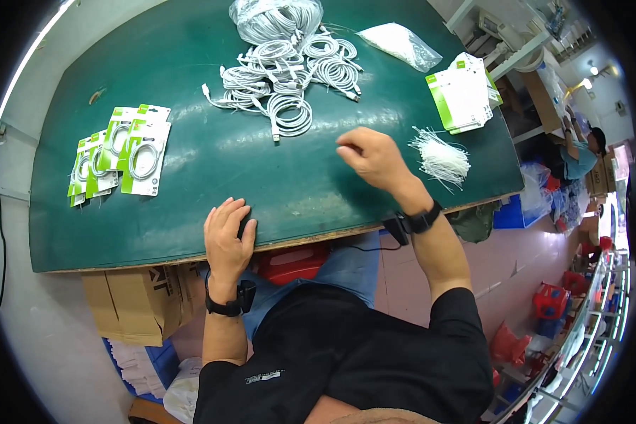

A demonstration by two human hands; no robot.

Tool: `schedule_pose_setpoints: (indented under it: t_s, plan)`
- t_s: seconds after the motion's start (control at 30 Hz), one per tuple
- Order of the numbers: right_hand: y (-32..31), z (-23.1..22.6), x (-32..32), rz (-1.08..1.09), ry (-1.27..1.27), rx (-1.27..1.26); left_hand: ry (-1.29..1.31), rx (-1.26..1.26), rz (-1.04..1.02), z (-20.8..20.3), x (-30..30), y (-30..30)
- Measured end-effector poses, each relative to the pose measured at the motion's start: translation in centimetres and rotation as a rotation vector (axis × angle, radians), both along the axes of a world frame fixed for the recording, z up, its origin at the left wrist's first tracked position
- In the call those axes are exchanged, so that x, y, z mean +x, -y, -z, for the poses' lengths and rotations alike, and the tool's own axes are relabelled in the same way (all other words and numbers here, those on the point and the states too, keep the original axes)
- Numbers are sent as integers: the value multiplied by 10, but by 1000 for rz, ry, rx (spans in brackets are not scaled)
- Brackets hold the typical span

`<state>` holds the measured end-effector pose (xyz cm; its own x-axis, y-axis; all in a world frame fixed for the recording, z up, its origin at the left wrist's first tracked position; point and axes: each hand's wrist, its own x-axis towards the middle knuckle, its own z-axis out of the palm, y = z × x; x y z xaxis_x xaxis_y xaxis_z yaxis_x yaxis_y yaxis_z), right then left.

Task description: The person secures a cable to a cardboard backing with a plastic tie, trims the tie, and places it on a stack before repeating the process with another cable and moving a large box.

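My left hand [229,237] lies palm down at the near edge of the green table [191,169], fingers stretched out, holding nothing. My right hand [376,160] is over the table to the right, its fingers curled in and nothing visible in them. Beyond it lie several coiled white cables [290,115], some showing metal plugs. To its right is a loose heap of thin white cable ties [442,159]. Behind the ties is a stack of white and green packaging cards [461,97]. At the left, several cards with a coiled cable on each [145,157] overlap one another.
A clear bag full of cables [275,20] sits at the far edge, with a bag of white ties [401,45] to its right. A cardboard box [131,300] stands under the table at left, a red stool [293,265] beneath me. Another person [578,157] sits far right.
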<state>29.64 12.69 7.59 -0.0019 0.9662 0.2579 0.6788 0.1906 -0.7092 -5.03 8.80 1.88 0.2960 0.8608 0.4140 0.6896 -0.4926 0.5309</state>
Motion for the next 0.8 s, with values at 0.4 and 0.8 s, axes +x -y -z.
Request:
schedule_pose_setpoints:
  t_s: [0.4,0.8]
  plan:
    - [-109,51,-74,-131,534,87,27,26,-40,0,0,1]
    - [-77,33,-88,-20,433,-58,127,-4,-38,3,-4,-1]
